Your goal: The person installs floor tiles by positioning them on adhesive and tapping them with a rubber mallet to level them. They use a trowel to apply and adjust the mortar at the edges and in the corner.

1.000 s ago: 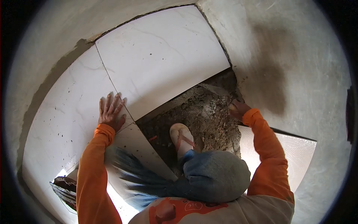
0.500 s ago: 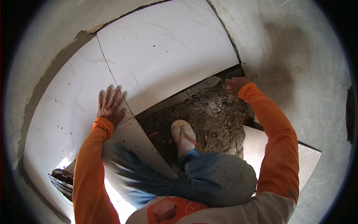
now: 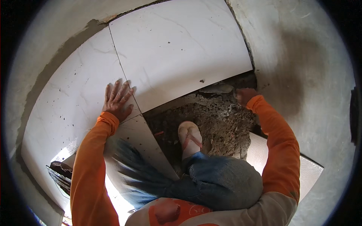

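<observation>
1. Right grip (image 3: 246, 96): clamped on a trowel (image 3: 217, 89).
2. The blade extends left from that grip, over rough bed (image 3: 230, 126), beside the upper tile (image 3: 181, 49).
3. Left grip (image 3: 118, 101): spread, flat on the left tile (image 3: 77, 96).

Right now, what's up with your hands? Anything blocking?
Left hand flat on white tile. Right hand gripping trowel near another tile. Possibly in the way: sandaled foot on the dirt.

Looked steeply down from head height, through the left of two fisheye lenses. Faced the tiles (image 3: 181, 45) and dirt (image 3: 222, 130) just ahead, near enough to take in left hand (image 3: 118, 100), right hand (image 3: 246, 96), knee (image 3: 230, 180) and wall (image 3: 301, 79).
</observation>
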A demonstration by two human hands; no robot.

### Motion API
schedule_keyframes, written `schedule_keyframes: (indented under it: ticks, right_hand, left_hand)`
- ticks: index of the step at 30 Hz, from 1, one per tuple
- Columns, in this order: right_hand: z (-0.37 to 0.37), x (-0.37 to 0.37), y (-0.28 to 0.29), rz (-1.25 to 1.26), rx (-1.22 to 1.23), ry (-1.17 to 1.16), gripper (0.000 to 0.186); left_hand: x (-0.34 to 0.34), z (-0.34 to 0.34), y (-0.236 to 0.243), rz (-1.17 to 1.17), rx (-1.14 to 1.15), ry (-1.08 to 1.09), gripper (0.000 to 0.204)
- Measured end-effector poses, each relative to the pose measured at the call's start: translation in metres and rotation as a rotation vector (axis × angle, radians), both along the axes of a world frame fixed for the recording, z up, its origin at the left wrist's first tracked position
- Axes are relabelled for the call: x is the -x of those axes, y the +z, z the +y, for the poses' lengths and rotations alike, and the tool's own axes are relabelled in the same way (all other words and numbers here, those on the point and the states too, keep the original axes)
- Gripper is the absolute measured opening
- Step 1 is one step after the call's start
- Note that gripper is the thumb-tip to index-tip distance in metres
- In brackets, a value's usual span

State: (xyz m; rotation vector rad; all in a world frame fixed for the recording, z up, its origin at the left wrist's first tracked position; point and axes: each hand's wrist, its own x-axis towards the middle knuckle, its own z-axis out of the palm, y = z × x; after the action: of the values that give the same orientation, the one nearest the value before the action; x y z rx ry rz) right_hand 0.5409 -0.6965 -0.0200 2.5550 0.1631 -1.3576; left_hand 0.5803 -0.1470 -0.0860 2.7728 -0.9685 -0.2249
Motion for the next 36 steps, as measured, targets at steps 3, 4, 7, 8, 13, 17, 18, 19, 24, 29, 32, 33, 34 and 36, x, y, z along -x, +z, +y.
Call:
schedule_keyframes:
  ticks: [3,4,7,8,13,17,18,19,24,29,32,33,34,36]
  right_hand:
    - [0.027,-0.007,-0.01,-0.057,-0.025,0.051,0.039]
    - [0.03,-0.006,-0.014,-0.056,-0.026,0.053,0.039]
    - [0.042,0.003,-0.036,-0.083,-0.108,0.078,0.037]
    - [0.047,0.01,-0.043,-0.066,-0.124,0.061,0.036]
    - [0.083,0.026,-0.016,0.117,-0.088,0.054,0.033]
    - [0.073,0.035,-0.024,-0.041,-0.146,0.047,0.035]
    - [0.072,0.036,-0.03,-0.124,-0.16,0.048,0.038]
    - [0.093,0.028,-0.024,-0.12,-0.177,0.053,0.038]
    - [0.126,0.028,-0.038,-0.102,-0.253,0.049,0.035]
    - [0.13,0.019,-0.027,-0.07,-0.219,0.099,0.034]
    - [0.148,0.027,-0.035,-0.153,-0.313,0.115,0.034]
    - [0.155,0.035,-0.039,-0.156,-0.354,0.152,0.033]
    - [0.157,0.039,-0.04,-0.125,-0.347,0.11,0.032]
    - [0.161,0.039,-0.03,-0.134,-0.367,0.143,0.031]
  left_hand:
    - [0.003,0.005,-0.001,-0.005,-0.019,0.008,0.067]
    - [0.002,0.004,0.0,-0.004,-0.02,0.011,0.067]
    - [0.001,-0.002,0.002,0.046,-0.078,0.023,0.068]
    - [0.0,-0.003,0.001,0.048,-0.073,0.012,0.067]
    - [0.0,0.004,0.007,0.049,-0.092,0.02,0.066]
    - [0.001,0.0,0.009,0.096,-0.125,0.023,0.065]
    - [-0.002,-0.003,0.006,0.1,-0.122,0.01,0.064]
    - [-0.001,0.001,0.006,0.105,-0.139,0.017,0.064]
    - [-0.001,0.005,0.002,0.087,-0.117,0.014,0.067]
    - [0.001,0.005,0.001,0.109,-0.129,0.013,0.068]
    - [-0.003,0.003,0.002,0.109,-0.168,0.004,0.066]
    - [-0.002,0.004,0.002,0.119,-0.173,0.006,0.066]
    - [-0.001,0.004,0.002,0.128,-0.177,0.008,0.065]
    - [0.0,0.005,0.0,0.112,-0.176,0.006,0.065]
